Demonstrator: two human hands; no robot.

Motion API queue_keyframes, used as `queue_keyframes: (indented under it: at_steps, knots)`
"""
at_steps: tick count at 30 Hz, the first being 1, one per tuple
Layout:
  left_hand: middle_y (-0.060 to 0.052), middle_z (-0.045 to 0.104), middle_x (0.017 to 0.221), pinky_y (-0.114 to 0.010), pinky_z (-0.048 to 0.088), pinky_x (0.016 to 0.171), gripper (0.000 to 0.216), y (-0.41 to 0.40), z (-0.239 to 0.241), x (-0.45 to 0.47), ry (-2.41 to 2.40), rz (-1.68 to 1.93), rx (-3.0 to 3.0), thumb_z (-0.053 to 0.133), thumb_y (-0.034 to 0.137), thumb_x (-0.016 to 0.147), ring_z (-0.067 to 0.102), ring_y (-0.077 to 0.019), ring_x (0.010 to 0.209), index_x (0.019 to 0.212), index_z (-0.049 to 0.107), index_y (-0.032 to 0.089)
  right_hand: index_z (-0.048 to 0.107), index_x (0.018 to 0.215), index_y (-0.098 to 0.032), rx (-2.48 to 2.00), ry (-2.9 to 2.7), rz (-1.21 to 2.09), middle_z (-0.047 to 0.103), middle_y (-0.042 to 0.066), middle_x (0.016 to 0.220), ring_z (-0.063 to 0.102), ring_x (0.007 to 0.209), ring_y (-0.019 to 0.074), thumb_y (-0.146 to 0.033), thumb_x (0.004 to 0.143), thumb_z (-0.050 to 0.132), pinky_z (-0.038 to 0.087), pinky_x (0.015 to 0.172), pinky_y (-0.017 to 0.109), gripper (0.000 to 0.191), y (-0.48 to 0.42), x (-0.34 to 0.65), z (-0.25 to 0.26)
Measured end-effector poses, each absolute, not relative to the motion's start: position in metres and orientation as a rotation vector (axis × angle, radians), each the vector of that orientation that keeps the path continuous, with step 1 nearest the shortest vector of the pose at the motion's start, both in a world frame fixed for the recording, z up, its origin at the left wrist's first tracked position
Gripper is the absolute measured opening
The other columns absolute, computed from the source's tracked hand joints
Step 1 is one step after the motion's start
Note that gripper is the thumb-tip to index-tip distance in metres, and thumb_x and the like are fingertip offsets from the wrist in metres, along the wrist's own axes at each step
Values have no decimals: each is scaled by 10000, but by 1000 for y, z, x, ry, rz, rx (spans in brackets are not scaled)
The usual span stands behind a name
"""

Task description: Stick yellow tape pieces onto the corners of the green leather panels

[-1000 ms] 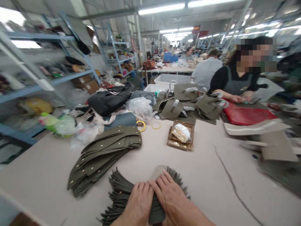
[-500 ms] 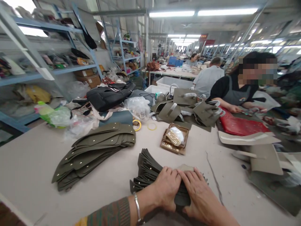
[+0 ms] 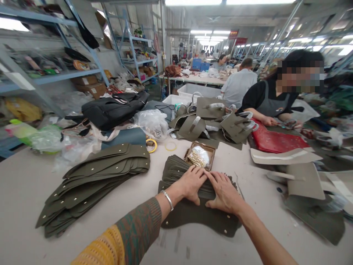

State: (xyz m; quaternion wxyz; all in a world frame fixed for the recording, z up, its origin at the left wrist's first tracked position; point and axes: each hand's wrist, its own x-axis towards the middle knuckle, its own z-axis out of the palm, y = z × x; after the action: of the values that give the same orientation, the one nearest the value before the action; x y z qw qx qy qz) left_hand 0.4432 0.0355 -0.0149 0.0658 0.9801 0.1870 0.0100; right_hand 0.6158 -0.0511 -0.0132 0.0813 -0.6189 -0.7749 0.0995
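Observation:
A fanned stack of olive-green leather pieces [image 3: 176, 171] with small metal studs lies on the table in front of me. My left hand [image 3: 193, 182] and my right hand [image 3: 224, 193] both press flat on top of this stack, fingers stretched out and side by side. A silver bangle circles my left wrist. Just beyond my fingertips sits a small brown box [image 3: 200, 156] holding gold hardware in a plastic bag.
A second, longer pile of olive pieces [image 3: 93, 180] lies to the left. Tape rings [image 3: 151, 144], plastic bags, a black bag [image 3: 110, 108] and finished olive bags [image 3: 215, 123] crowd the far side. A person in an apron works over a red piece [image 3: 275, 141] at right. Shelves line the left.
My hands and the stack under them have slid forward across the table, from the near edge to just before the brown box. My arms are now stretched out further.

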Motion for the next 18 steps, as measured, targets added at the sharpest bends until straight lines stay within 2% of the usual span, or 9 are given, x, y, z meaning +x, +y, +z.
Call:
queue_keyframes:
  at_steps: [4,6,8,10,13,15,18]
  knots:
    - [-219,236,1514,-484,112,1143,1177,29,-24,437,718,17,2942,782,573,514,195,-363,1389,1423,237,59,320,1459,-138,-1933,-2336,314,314,218,1477,275,1343,396,-471,465,797,180,1102,522,1151,-40,619,-29]
    - [-207,242,1521,-505,110,1144,995,9,-32,429,839,95,2952,726,519,657,189,-355,1404,1425,267,82,327,1459,-137,-1977,-2348,369,260,230,1506,218,1377,406,-505,434,813,175,1105,520,1194,-35,621,-37]
    - [-171,262,1526,-522,94,1146,689,-20,-46,414,949,251,2991,590,376,835,170,-328,1423,1420,318,133,329,1463,-152,-2005,-2354,403,229,225,1523,187,1394,404,-533,413,821,170,1110,512,1220,-32,622,-43]
    - [-124,304,1521,-518,84,1150,515,-54,-63,395,922,381,3058,466,266,917,174,-299,1430,1413,359,178,334,1463,-170,-2013,-2354,390,209,210,1537,163,1406,397,-549,426,815,153,1117,508,1205,-32,621,-45]
    - [-96,269,1543,-523,112,1147,534,-94,-90,367,940,368,3030,461,301,919,188,-289,1430,1432,346,203,355,1452,-188,-2006,-2325,310,211,187,1545,156,1415,383,-568,475,796,133,1123,522,1137,-40,617,-44]
    - [-72,259,1549,-474,157,1149,550,-106,-102,352,981,306,2993,464,307,913,204,-261,1427,1436,342,192,380,1436,-202,-1996,-2273,204,232,168,1542,162,1414,382,-587,522,774,111,1126,544,1067,-52,614,-43]
    - [-21,278,1546,-414,180,1150,526,-107,-112,341,931,303,3010,446,252,920,214,-214,1423,1435,347,212,373,1435,-225,-1982,-2059,63,246,126,1546,169,1419,357,-615,660,682,95,1135,549,920,-82,616,-51]
